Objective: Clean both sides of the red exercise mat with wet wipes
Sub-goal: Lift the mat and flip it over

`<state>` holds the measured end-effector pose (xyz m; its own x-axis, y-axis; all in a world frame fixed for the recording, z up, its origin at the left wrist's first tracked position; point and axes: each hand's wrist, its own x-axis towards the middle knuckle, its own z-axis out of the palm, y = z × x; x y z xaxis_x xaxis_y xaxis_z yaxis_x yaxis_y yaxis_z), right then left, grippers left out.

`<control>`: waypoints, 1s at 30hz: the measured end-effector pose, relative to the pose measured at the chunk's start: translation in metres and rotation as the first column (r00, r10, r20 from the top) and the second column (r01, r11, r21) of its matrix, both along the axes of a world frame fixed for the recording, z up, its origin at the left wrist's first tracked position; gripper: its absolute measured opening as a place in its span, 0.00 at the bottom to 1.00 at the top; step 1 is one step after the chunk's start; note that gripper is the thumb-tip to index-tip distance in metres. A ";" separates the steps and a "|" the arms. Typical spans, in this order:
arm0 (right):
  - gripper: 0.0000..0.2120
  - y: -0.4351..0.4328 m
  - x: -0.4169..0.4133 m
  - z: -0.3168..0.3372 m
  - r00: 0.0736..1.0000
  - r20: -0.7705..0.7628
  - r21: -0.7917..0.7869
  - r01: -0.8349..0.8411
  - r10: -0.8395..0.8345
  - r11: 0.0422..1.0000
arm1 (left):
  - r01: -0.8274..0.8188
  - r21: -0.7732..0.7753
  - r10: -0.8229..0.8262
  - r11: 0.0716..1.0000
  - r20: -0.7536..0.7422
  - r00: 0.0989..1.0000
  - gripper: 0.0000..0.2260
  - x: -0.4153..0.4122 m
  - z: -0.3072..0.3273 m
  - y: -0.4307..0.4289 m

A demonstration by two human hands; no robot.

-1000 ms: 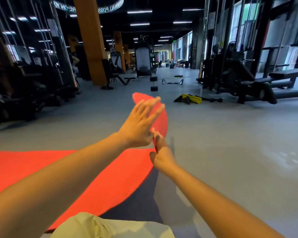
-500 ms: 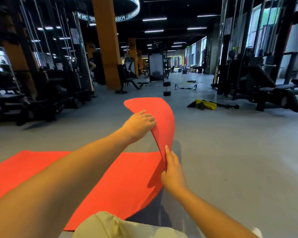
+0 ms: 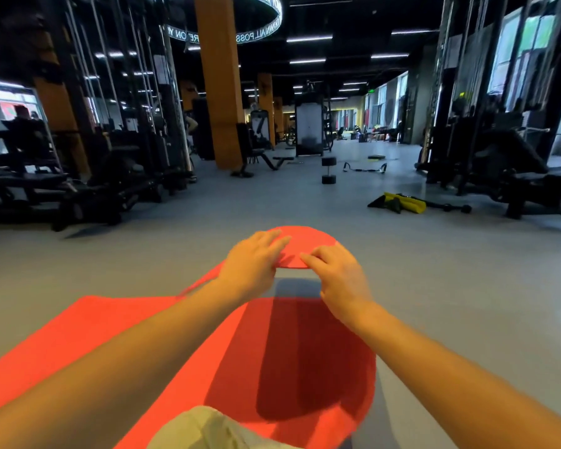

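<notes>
The fingers of the left hand are lying close together over the top of the raised end of the red exercise mat, slightly bent and blurred, holding it, the thumb not showing; the fingers of the right hand are curling over the near edge of that same end, knuckles up, gripping it; the two hands are sitting just beside each other at the middle of the frame, both bare forearms reaching in from the lower corners; the raised end is arching up off the grey floor, while the rest of the mat is lying flat across the lower left and lower middle, a dark shadow falling on it below the hands; pale fabric is showing at the bottom edge; farther back, an upright dumbbell is standing at the upper middle, a yellow and black item is lying to its right, an orange pillar is rising above, and dark weight machines are lining the left side
</notes>
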<state>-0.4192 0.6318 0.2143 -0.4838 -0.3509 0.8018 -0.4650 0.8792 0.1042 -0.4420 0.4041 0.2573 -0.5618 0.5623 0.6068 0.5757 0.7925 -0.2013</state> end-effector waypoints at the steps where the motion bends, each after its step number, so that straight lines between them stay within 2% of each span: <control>1: 0.30 -0.002 0.001 -0.012 0.999 0.046 -0.022 0.002 -0.001 1.000 | 0.009 -0.058 -0.006 0.998 0.051 0.999 0.21 0.002 -0.005 0.011; 3: 0.34 0.002 0.005 -0.043 0.984 0.164 -0.149 0.089 -0.064 0.985 | -0.023 -0.168 0.049 0.985 0.155 0.987 0.18 0.002 -0.018 0.023; 5: 0.41 0.015 0.018 -0.074 0.926 0.341 -0.222 0.247 -0.162 0.943 | 0.015 -0.174 0.010 0.985 0.145 0.989 0.23 -0.003 -0.024 0.019; 6: 0.44 0.024 0.026 -0.089 0.887 0.415 -0.208 0.310 -0.203 0.928 | 0.070 -0.156 -0.050 0.985 0.128 0.991 0.25 -0.006 -0.027 0.015; 8: 0.48 0.040 0.043 -0.109 0.843 0.487 -0.137 0.333 -0.229 0.933 | 0.153 -0.202 -0.142 0.967 0.067 0.988 0.22 -0.008 -0.035 0.006; 11: 0.43 0.058 0.040 -0.093 0.881 0.429 -0.076 0.258 -0.202 0.963 | 0.161 -0.216 -0.165 0.963 -0.003 0.986 0.25 -0.004 -0.055 -0.009; 14: 0.27 0.053 0.011 -0.033 0.956 0.227 -0.045 0.203 -0.188 0.978 | 0.056 -0.018 -0.055 0.998 0.065 0.996 0.27 0.005 -0.087 -0.023; 17: 0.16 0.018 -0.003 0.009 0.985 0.071 0.128 0.145 -0.155 0.981 | -0.071 0.200 0.027 0.977 0.213 0.977 0.28 0.018 -0.101 -0.027; 19: 0.18 -0.008 0.000 0.010 0.997 0.005 0.239 0.074 -0.078 0.968 | -0.100 0.270 0.039 0.958 0.225 0.974 0.32 0.021 -0.098 -0.022; 21: 0.22 -0.021 0.004 -0.010 1.000 0.004 0.293 0.025 -0.027 0.956 | -0.122 0.298 0.059 0.947 0.212 0.976 0.36 0.020 -0.088 -0.012; 23: 0.26 -0.022 0.008 -0.037 0.993 0.098 0.183 0.040 -0.059 0.982 | -0.098 0.251 0.058 0.963 0.159 0.986 0.31 0.016 -0.082 -0.004; 25: 0.38 -0.011 0.018 -0.066 0.938 0.296 0.000 0.187 -0.179 0.982 | -0.063 0.109 0.056 0.992 0.070 0.996 0.24 0.011 -0.088 -0.003; 27: 0.44 0.008 0.035 -0.098 0.814 0.507 -0.067 0.364 -0.283 0.929 | -0.063 0.007 0.063 0.998 0.053 0.997 0.23 0.004 -0.096 -0.009; 28: 0.43 0.019 0.043 -0.115 0.738 0.597 -0.076 0.442 -0.315 0.894 | -0.076 -0.006 0.076 0.997 0.055 0.996 0.24 0.002 -0.097 -0.015; 30: 0.36 0.039 0.056 -0.145 0.566 0.761 -0.111 0.594 -0.316 0.797 | -0.108 -0.037 0.109 0.993 0.044 0.993 0.23 -0.003 -0.097 -0.027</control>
<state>-0.3628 0.6708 0.0697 -0.9404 0.2866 0.1830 0.1997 0.9010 -0.3850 -0.4452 0.3770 0.1600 -0.6474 0.5167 0.5602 0.4958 0.8438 -0.2053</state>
